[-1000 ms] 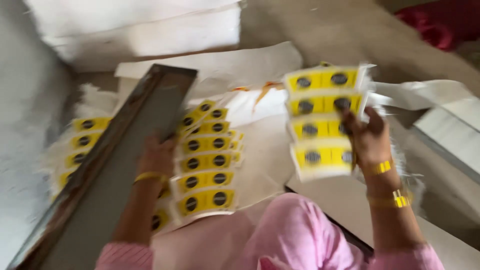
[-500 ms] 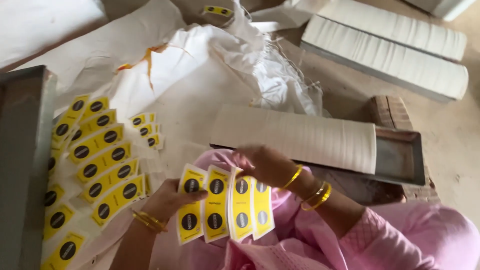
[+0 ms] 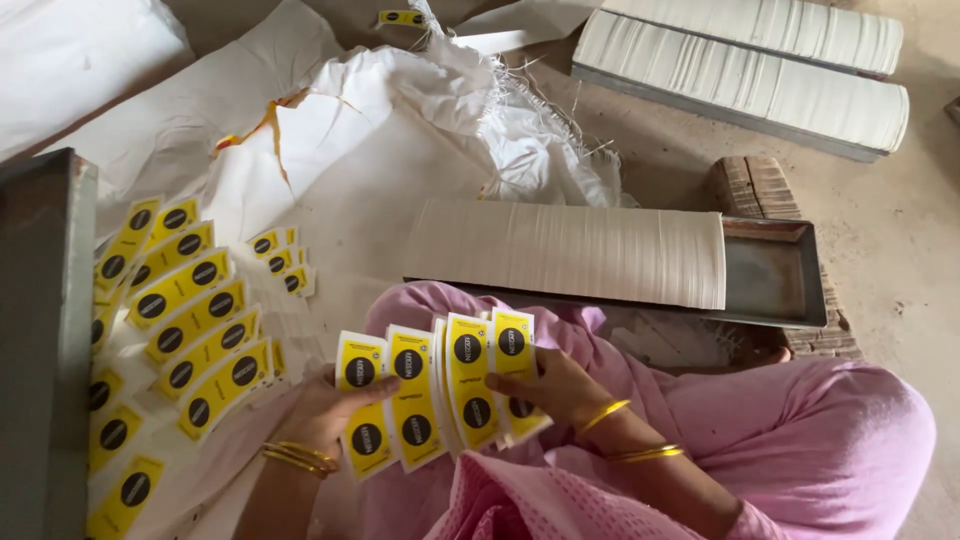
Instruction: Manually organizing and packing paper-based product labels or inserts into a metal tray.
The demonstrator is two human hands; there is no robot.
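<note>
- We see a fan of yellow labels (image 3: 440,395) held over the lap, each slip standing with its long axis roughly upright in the picture and the fan spreading left to right between both hands.
- Our left hand (image 3: 325,410) grasps the fan's lower left corner from beneath, its fingers hidden behind the slips.
- Our right hand (image 3: 560,385) clasps the right edge, its fingers (image 3: 515,385) lying across the rightmost slips.
- Both hands touch the fan, so neither is nearer; it lies between them.
- The spread rows of labels (image 3: 190,320) lie to the left on white paper (image 3: 340,150), just beside the left hand.
- A metal tray (image 3: 770,280) with a white stack (image 3: 570,250) lies beyond the knees, well apart from the fan.
</note>
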